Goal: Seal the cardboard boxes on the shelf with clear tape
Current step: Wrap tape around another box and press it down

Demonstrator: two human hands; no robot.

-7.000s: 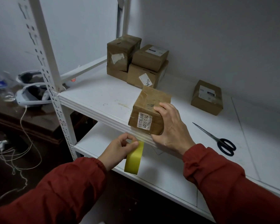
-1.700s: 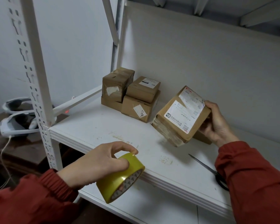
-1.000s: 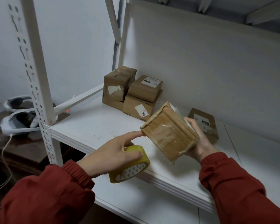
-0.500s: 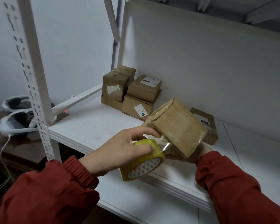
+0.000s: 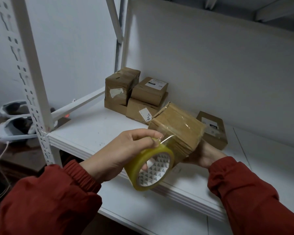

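While half a second ago the tape roll sat against the cardboard box, the left hand now grips it drawn back, and a clear strip stretches to the box's top face. The right hand clasps the box from beneath, fingers hidden, above the shelf edge. The box tilts toward the camera, its long axis slanting from upper left to lower right.

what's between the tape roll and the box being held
A strip of clear tape stretched from the tape roll to the box, in the head view.
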